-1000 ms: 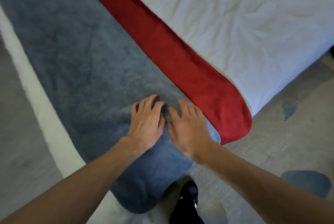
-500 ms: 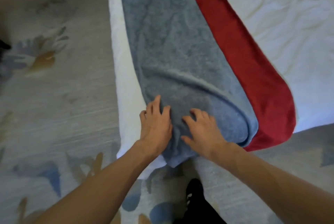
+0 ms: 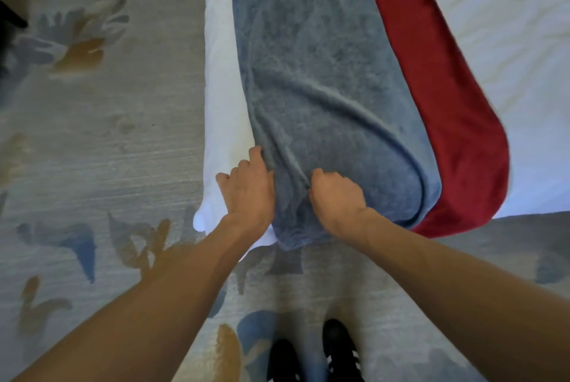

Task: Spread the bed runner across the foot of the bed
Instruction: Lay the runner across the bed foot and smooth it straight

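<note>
Left hand, right hand: grip on bed runner (grey-blue, creased)

Runner lies on bed (along its edge).

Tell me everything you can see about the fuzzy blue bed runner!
The bed runner is a long strip of soft, fuzzy blue-grey cloth lying along the edge of the white bed, its end draping over the corner. A red band shows along its right side. It is wrinkled near the end, where the left hand grips its left edge and the right hand bunches a fold in curled fingers.
</note>
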Available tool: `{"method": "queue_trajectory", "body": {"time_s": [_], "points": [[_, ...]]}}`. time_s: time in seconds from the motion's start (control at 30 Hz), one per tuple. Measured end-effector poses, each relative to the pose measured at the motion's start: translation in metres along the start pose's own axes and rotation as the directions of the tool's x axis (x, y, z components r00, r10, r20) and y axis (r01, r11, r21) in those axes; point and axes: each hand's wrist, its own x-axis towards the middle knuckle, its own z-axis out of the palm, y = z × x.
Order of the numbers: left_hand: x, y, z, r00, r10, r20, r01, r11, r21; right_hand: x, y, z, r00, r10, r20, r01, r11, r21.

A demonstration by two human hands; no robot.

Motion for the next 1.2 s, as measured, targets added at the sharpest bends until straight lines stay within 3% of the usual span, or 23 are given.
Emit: {"method": "queue_trajectory", "body": {"time_s": [0.13, 0.43, 0.53, 0.67, 0.8, 0.9, 1.0, 1.1, 1.2], "points": [[-0.003, -0.001, -0.004, 1.000, -0.002, 0.019, 0.003, 0.995, -0.096, 0.003, -0.004, -0.005, 1.000, -0.004, 0.024, 0.003, 0.999, 0.052], [-0.002, -0.032, -0.011, 0.998, 0.048, -0.034, -0.044, 0.992, 0.121, -0.001, -0.032, 0.005, 0.991, -0.104, 0.087, 0.090, 0.984, 0.157], [-0.004, -0.027, -0.008, 1.000, 0.005, -0.017, -0.005, 1.000, 0.030, -0.007, -0.022, 0.012, 0.994, -0.110, 0.017, 0.106, 0.982, 0.154], [-0.012, -0.019, 0.001, 1.000, -0.001, -0.010, 0.001, 1.000, -0.022, -0.009, 0.012, 0.010, 0.976, -0.092, -0.196, 0.089, 0.996, -0.024], [-0.008, -0.019, 0.000, 1.000, 0.007, -0.026, -0.005, 0.998, 0.067, -0.001, 0.056, -0.001, 0.990, -0.004, -0.143, 0.010, 0.999, 0.039], [-0.010, -0.020, -0.001, 0.999, 0.016, -0.035, -0.010, 0.986, 0.169, -0.003, 0.067, -0.004, 0.995, -0.025, -0.096, 0.029, 0.999, 0.045], [-0.013, -0.017, 0.000, 0.998, 0.007, -0.069, 0.011, 0.967, 0.253, -0.009, 0.066, -0.003, 0.982, -0.053, -0.184, 0.043, 0.997, -0.057], [-0.013, -0.012, 0.005, 0.975, 0.220, -0.039, -0.201, 0.940, 0.274, -0.008, 0.065, -0.003, 0.958, -0.063, -0.279, 0.018, 0.987, -0.159], [-0.008, -0.011, 0.015, 0.885, 0.434, 0.165, -0.465, 0.835, 0.294, -0.004, 0.068, 0.003, 0.987, -0.063, -0.148, 0.043, 0.990, -0.136]]}}
